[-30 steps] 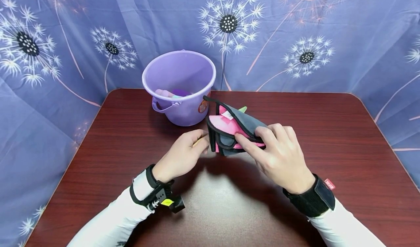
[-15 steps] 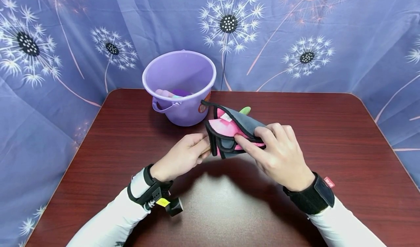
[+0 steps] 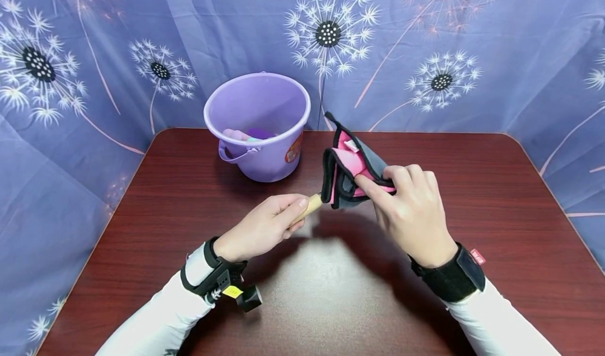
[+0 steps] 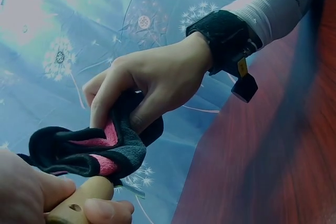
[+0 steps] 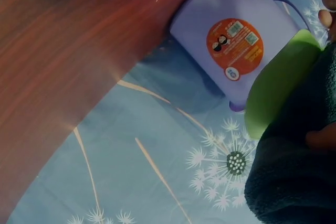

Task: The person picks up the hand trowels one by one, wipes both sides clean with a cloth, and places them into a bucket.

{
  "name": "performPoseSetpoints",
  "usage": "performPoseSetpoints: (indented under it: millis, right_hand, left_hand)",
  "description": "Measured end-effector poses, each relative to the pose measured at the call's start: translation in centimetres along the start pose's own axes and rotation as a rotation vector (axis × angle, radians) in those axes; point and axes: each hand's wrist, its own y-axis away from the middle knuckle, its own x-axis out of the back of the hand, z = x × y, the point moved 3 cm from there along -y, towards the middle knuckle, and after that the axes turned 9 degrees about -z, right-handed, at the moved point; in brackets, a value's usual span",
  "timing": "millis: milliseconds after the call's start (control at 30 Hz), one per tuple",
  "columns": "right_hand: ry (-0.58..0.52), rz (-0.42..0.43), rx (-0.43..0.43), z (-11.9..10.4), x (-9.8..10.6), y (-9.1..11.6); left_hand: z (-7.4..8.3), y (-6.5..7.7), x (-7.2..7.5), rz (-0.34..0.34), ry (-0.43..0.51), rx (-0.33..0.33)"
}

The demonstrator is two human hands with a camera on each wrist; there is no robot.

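My left hand grips a pale wooden handle with a hole near its end, seen in the left wrist view. Beside the tip of that handle, my right hand holds a folded cloth, grey and pink with black edging. Its thumb and fingers pinch the folds. The right wrist view shows a broad green blade sticking out past the cloth. The cloth hides where handle and blade would join. Both hands are raised over the table, and their shadows fall below.
A purple bucket with a round orange label stands at the table's back left, holding pinkish and purple items. The dark red wooden table ends at a blue dandelion-print curtain. Small cameras are strapped to the wrists.
The cloth has moved right and up along with the right hand, baring more of the wooden handle. The left hand has shifted only slightly. The green blade no longer shows in the head view.
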Motion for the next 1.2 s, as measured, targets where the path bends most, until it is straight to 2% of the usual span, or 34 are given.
performPoseSetpoints:
  millis: [233, 500, 933, 1200]
  right_hand:
    - [0.040, -0.035, -0.082, 1.1, 0.2, 0.1]
    - [0.051, -0.074, -0.149, 2.1, 0.3, 0.4]
    - [0.064, -0.100, -0.221, 3.2, 0.6, 0.7]
    - [0.046, -0.138, -0.261, 3.4, 0.5, 0.8]
  left_hand:
    - [0.2, 0.1, 0.0, -0.010, -0.063, -0.009]
    - [0.1, 0.1, -0.1, -0.004, 0.052, -0.024]
    - [0.4, 0.2, -0.1, -0.019, 0.148, -0.046]
    - [0.3, 0.2, -0.2, 0.026, 0.196, -0.034]
